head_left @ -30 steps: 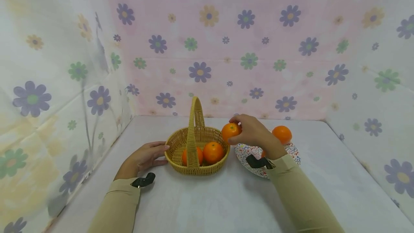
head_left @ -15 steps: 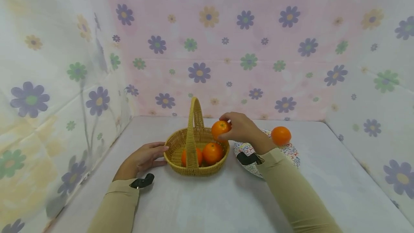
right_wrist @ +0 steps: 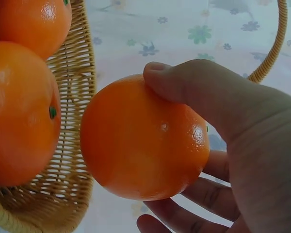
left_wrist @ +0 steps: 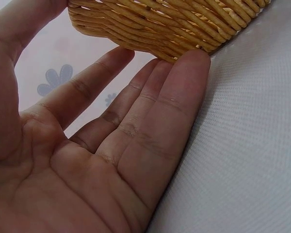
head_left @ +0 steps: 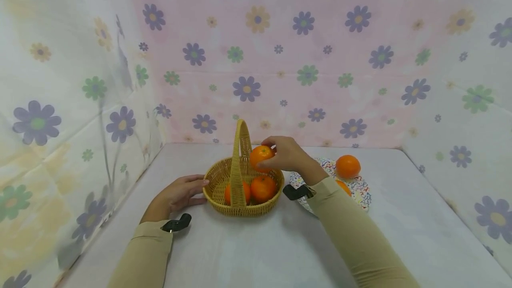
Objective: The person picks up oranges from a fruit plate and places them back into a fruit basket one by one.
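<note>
A yellow wicker basket (head_left: pixel 256 210) with a tall arched handle (head_left: pixel 236 177) stands on the table. Inside it lie two oranges, one right of the handle (head_left: pixel 263 189) and one partly behind it (head_left: pixel 246 193). My right hand (head_left: pixel 290 154) holds another orange (head_left: pixel 259 159) over the basket's back right part, thumb on one side and fingers on the other; this orange (right_wrist: pixel 143 141) fills the middle of the right wrist view. At the basket's left end, my left hand (head_left: pixel 185 193) rests with extended fingertips (left_wrist: pixel 191 68) against the woven wall (left_wrist: pixel 155 29).
Right of the basket, a white plate with colourful speckles (head_left: pixel 362 192) bears an orange (head_left: pixel 348 166) and a second one (head_left: pixel 343 187) partly covered by the right sleeve. Flower-patterned cloth walls (head_left: pixel 264 61) enclose the white table (head_left: pixel 240 252) at the back and sides.
My right hand has carried its orange leftward from the basket's right rim to over the basket's inside, near the handle. The left hand and the basket have stayed in place.
</note>
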`<state>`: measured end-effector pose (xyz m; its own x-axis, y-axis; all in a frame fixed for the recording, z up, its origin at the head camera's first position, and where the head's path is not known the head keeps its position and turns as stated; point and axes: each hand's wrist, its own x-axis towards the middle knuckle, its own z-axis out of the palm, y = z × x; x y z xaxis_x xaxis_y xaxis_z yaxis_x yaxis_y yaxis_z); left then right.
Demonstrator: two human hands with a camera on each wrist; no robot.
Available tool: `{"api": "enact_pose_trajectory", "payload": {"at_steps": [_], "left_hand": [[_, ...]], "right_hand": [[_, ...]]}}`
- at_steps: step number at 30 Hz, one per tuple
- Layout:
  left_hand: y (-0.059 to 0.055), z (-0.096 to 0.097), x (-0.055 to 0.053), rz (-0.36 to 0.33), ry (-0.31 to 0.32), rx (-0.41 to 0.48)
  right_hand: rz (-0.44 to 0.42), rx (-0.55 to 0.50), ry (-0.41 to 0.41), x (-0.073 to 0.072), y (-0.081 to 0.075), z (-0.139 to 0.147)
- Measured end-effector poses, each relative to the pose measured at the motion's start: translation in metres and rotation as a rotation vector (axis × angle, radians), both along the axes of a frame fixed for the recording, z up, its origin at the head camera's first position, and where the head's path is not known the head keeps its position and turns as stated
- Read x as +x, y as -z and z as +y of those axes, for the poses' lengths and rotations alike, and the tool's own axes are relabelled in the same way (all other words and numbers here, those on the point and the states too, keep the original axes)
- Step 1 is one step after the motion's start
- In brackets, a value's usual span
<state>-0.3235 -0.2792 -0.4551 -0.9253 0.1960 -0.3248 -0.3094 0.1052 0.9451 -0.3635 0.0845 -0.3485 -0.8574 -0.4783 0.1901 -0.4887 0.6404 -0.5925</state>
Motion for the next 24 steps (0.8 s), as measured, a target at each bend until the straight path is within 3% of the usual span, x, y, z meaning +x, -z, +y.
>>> {"api": "enact_pose_trajectory", "payload": {"at_steps": [9, 24], "left_hand": [[0.001, 0.000, -0.001, 0.001, -0.007, 0.004], [0.001, 0.000, 0.000, 0.006, -0.002, -0.001]], "right_hand": [[-0.053, -0.021, 0.028, -0.004, 0.007, -0.021], [-0.093, -0.046, 0.008, -0.007, 0.019, -0.041]]}}
